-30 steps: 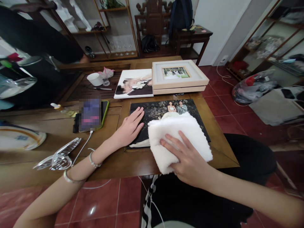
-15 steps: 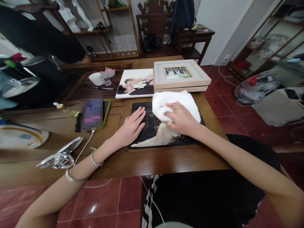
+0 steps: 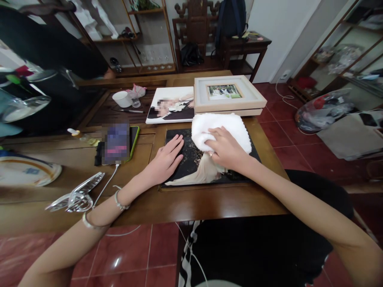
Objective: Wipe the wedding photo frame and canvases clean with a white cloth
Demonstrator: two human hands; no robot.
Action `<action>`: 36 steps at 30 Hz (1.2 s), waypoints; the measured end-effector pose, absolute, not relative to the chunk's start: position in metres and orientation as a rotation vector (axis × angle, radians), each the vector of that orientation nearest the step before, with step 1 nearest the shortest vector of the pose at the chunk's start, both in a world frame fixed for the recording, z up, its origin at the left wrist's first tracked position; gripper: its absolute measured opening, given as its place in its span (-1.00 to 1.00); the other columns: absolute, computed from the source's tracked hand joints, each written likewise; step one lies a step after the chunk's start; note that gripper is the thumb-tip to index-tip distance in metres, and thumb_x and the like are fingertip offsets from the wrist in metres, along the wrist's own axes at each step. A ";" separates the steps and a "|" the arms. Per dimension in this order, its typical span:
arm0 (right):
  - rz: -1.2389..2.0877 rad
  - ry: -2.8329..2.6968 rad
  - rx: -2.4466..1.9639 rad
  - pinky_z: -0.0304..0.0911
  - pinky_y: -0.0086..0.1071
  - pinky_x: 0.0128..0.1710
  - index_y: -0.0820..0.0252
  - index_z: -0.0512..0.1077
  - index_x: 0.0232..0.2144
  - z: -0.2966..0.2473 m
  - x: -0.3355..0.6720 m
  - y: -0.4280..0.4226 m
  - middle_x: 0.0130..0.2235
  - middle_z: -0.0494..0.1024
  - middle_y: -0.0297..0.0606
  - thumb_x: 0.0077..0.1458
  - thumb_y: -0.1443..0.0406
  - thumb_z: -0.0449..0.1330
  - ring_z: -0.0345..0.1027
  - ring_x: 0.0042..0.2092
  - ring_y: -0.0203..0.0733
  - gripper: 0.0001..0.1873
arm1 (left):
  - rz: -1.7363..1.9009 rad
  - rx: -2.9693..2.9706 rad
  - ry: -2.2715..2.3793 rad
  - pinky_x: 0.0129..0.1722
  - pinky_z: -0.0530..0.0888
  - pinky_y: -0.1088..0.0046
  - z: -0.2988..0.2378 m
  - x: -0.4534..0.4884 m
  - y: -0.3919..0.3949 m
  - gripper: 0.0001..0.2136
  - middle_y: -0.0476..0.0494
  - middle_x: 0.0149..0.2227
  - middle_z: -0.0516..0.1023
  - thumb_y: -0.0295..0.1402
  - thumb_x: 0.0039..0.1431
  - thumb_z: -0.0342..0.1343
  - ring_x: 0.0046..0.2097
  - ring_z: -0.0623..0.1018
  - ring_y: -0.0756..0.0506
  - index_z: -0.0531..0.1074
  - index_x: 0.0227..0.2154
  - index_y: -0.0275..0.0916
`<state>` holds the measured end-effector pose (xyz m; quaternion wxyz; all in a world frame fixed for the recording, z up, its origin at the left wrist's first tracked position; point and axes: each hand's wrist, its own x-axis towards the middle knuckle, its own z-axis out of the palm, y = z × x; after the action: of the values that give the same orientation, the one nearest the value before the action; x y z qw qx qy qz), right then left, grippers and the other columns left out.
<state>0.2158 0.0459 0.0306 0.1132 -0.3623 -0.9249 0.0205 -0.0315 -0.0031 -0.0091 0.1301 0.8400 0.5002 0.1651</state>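
A dark photo panel (image 3: 191, 173) lies flat on the wooden table, with a pale flowing dress showing in its picture. My left hand (image 3: 166, 161) rests flat on the panel's left side, fingers stretched out. Bunched under my right hand (image 3: 226, 147) is a white fluffy cloth (image 3: 236, 125), gripped by the fingers and pressed on the panel's upper right part. The cloth hides that part of the picture.
Behind the panel lie a white-edged photo print (image 3: 170, 105) and stacked wooden frames (image 3: 230, 93). To the left are a phone (image 3: 134, 139) on a white cable, a silver butterfly-shaped object (image 3: 79, 195), a small dropper bottle (image 3: 85, 138) and a white cup (image 3: 122, 99).
My right hand and the white cloth have shifted very slightly left and up over the panel. My left hand has stayed in place.
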 end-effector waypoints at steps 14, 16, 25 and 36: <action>0.216 -2.834 -0.604 0.02 0.28 0.23 0.20 0.58 -0.39 0.033 0.237 -0.061 0.21 0.39 0.01 0.08 0.39 0.17 0.18 0.25 0.27 -0.83 | 0.473 2.465 1.432 0.29 0.14 -0.06 -0.009 -0.032 -0.003 -0.50 -0.41 0.40 0.02 -0.27 0.41 -0.24 0.42 -0.02 -0.26 0.05 0.34 -0.35; 0.248 -2.842 -0.630 0.03 0.25 0.23 0.18 0.59 -0.35 0.034 0.234 -0.050 0.21 0.39 -0.02 0.04 0.39 0.20 0.17 0.25 0.25 -0.84 | 0.476 2.463 1.427 0.29 0.14 -0.06 -0.009 -0.032 -0.004 -0.50 -0.41 0.40 0.02 -0.28 0.41 -0.24 0.42 -0.01 -0.26 0.06 0.33 -0.35; 0.093 -2.810 -0.891 0.09 0.03 0.22 0.31 0.54 -0.09 0.035 0.213 0.028 0.09 0.48 0.08 0.05 0.43 0.16 0.22 0.18 0.16 -0.66 | 0.506 2.466 1.441 0.30 0.13 -0.04 -0.014 -0.035 -0.002 -0.49 -0.35 0.40 0.03 -0.24 0.42 -0.21 0.42 0.00 -0.26 0.04 0.35 -0.30; -0.073 -2.719 -1.069 0.11 0.00 0.16 0.29 0.51 -0.04 0.030 0.199 0.066 0.02 0.50 0.08 0.12 0.40 0.10 0.25 0.12 0.18 -0.64 | 0.550 2.447 1.426 0.30 0.14 -0.05 -0.014 -0.033 -0.001 -0.51 -0.37 0.39 0.06 -0.27 0.43 -0.24 0.41 0.02 -0.24 0.07 0.33 -0.32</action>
<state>0.1987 0.0661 0.0303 0.1092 -0.3636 -0.9248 -0.0250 -0.0335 -0.0015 -0.0138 0.1280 0.8412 0.4901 0.1891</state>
